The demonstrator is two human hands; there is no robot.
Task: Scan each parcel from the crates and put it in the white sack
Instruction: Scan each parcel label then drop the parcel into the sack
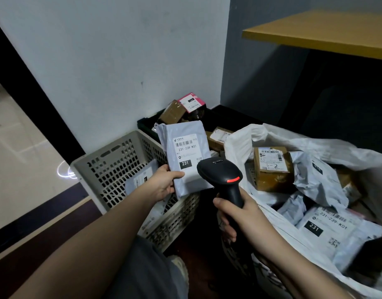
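Observation:
My left hand grips the lower left corner of a grey poly-mailer parcel, held upright above the beige crate with its label marked 231 facing me. A black handheld scanner is gripped by its handle in my right hand; its head sits just right of the label and a red light glows on it. The white sack gapes open on the right. It holds a brown box and several grey mailers.
Behind the beige crate stands a dark crate with brown boxes and a pink-labelled parcel. Another mailer lies inside the beige crate. A wooden shelf juts out at upper right. My knee and shoe are below.

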